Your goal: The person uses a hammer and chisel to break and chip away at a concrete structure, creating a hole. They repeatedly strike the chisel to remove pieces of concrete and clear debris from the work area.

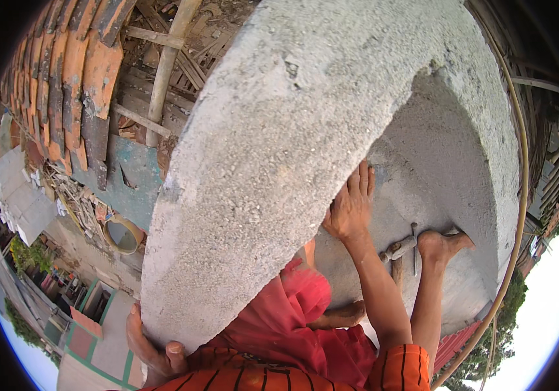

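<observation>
A thick, rough grey concrete wall (247, 195) curves across the middle. At lower left, my left hand (152, 348) grips its edge, thumb on the near side and fingers over the outer side. My right hand (352, 203) lies against the wall's inner side, fingers stretched out, holding nothing; its palm is partly hidden. On the grey floor (351, 280) inside, beyond my right forearm, lies a hammer (398, 249) with a wooden handle. A thin metal rod with a wide head, like a chisel or big nail (415, 251), lies beside it.
My bare foot (439, 246) stands near the hammer; the other foot (341, 316) is folded under red cloth (279, 306). A brown hose (522, 176) runs along the wall's right side. Outside, far below, are tiled roofs (64, 72), wooden poles (170, 65) and a round basin (123, 234).
</observation>
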`<state>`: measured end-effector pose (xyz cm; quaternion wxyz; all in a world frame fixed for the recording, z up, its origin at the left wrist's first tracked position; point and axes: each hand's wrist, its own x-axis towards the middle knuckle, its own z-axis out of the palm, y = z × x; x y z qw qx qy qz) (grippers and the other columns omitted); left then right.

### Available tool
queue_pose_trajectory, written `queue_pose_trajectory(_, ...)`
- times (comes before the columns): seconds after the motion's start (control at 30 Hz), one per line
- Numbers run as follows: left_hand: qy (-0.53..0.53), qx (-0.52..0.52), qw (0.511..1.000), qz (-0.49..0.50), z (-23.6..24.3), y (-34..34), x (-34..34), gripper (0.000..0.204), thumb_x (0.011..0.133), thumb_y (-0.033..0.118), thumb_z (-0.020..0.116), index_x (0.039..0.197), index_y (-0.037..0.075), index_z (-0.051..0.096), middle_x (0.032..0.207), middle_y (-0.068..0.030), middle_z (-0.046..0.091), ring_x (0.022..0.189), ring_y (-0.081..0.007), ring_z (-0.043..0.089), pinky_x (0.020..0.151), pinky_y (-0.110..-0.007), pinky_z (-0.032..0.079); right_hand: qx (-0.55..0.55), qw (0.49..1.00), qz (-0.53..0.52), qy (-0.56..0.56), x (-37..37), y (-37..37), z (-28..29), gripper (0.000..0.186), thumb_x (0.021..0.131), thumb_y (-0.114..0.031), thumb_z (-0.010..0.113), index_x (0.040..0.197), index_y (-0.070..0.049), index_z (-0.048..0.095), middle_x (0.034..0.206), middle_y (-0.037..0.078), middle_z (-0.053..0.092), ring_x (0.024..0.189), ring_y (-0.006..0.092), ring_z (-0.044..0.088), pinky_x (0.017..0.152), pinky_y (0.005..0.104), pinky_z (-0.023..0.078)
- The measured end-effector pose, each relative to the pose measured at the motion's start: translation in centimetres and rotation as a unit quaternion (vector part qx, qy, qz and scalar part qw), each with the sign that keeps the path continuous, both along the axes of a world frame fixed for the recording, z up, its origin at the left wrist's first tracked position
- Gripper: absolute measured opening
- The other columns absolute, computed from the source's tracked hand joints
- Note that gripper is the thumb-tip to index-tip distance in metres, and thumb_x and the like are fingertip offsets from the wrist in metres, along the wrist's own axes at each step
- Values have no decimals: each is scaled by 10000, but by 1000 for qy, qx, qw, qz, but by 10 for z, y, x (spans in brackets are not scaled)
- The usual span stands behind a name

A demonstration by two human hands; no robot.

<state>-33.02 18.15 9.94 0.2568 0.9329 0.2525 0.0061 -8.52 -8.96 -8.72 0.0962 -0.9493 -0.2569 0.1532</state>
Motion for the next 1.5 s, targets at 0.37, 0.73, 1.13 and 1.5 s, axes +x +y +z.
queue_pose_trajectory(0.37, -5, -62, 998, -29, 8, 18, 27, 623, 815, 558, 649, 1127, 25, 562, 1029, -170, 669, 893, -322, 679, 731, -363, 543, -36, 999, -26, 3, -10, -20, 9, 640, 926, -453, 434, 1426, -58, 369, 1478, 245, 296, 1362, 453, 261, 1107, 579, 183)
queue_pose_trajectory(0.73, -71, -115, 990, 48, -16, 11, -6, 754, 858, 553, 558, 1200, -113, 471, 1108, -330, 572, 943, -388, 622, 787, -440, 510, 29, 999, -18, -27, -13, -24, -1, 614, 939, -396, 445, 1418, -20, 366, 1465, 248, 323, 1355, 456, 281, 1101, 571, 210)
queue_pose_trajectory(1.13, -117, -101, 974, 165, -24, -11, 10, 795, 872, 570, 494, 1278, -108, 407, 1197, -272, 512, 1042, -350, 549, 869, -454, 445, 101, 971, -176, -129, -9, -30, 45, 501, 803, -84, 634, 1291, -65, 523, 1246, 183, 533, 1129, 357, 515, 925, 465, 430)
queue_pose_trajectory(1.5, 32, -77, 991, 109, 12, -3, 7, 763, 895, 534, 471, 1338, -81, 378, 1245, -218, 487, 1112, -299, 494, 974, -418, 361, 176, 974, -85, -118, 58, -3, 35, 262, 831, -77, 598, 1089, -85, 647, 1066, 110, 629, 978, 314, 588, 853, 409, 473)
